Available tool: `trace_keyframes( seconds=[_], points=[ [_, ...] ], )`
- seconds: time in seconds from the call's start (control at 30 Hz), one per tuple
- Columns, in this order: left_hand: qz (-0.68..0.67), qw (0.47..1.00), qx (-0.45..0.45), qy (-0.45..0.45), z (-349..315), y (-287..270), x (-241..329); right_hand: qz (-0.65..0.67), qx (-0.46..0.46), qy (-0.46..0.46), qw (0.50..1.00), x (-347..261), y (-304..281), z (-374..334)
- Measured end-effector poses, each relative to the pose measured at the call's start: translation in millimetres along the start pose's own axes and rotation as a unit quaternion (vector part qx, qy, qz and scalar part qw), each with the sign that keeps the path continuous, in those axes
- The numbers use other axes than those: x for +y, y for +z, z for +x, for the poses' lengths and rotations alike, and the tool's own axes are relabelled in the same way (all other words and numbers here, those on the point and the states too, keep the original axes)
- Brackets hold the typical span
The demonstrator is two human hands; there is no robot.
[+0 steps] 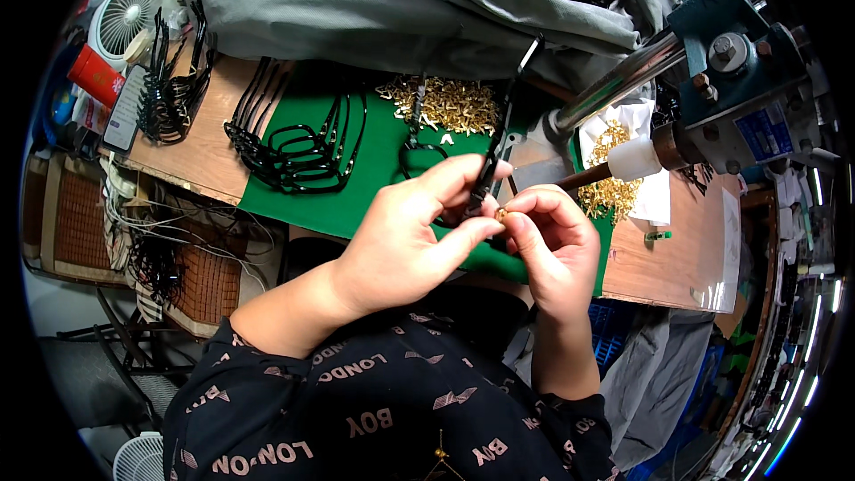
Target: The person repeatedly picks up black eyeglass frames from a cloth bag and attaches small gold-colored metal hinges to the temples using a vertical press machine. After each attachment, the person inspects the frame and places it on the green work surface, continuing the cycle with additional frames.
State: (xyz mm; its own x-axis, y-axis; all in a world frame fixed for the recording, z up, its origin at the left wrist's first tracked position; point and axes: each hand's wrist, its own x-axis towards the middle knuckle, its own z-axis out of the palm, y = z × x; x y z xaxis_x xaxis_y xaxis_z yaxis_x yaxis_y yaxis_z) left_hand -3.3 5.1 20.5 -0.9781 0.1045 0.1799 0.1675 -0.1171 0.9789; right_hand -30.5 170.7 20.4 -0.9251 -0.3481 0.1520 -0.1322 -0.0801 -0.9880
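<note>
My left hand [396,236] is closed around a black eyeglass frame [506,111], one temple of which sticks up and away from me. Between the thumb and fingertips of my right hand [561,254] is a tiny gold-coloured metal piece [500,213], held right against the frame. My fingers cover most of the frame's front. Just beyond my hands, a heap of small gold metal pieces [459,107] lies on the green mat [307,212]. Several black eyeglass frames [298,160] are lined up on the mat to the left.
A machine with a metal shaft [623,80] and white collar [634,160] reaches in from the right. Under it lie more gold pieces [614,196] on white paper. Grey cloth [392,18] drapes the back. A phone [125,111], white fan [134,13] and more frames [174,89] stand at left.
</note>
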Motion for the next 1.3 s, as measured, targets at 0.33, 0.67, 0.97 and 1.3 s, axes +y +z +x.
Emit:
trace_keyframes(
  seconds=[0.33,0.67,0.97,1.3],
  points=[
    [-0.057,0.991,-0.07,-0.095,-1.4,-4.0,-1.2,-0.184,-0.062,-0.097,0.976,-7.3,-4.5,5.5],
    [0.0,0.988,-0.147,-0.039,0.0,-6.4,3.9,-0.172,-0.092,-0.127,0.972,-13.6,-3.0,9.3],
    [-0.233,0.965,-0.084,-0.082,26.5,17.7,16.9,-0.041,0.002,-0.104,0.994,11.0,-23.1,-16.6],
    [-0.284,0.946,-0.152,-0.038,70.9,69.9,22.5,0.014,0.142,-0.08,0.987,-16.7,-72.4,-4.4]
  ],
)
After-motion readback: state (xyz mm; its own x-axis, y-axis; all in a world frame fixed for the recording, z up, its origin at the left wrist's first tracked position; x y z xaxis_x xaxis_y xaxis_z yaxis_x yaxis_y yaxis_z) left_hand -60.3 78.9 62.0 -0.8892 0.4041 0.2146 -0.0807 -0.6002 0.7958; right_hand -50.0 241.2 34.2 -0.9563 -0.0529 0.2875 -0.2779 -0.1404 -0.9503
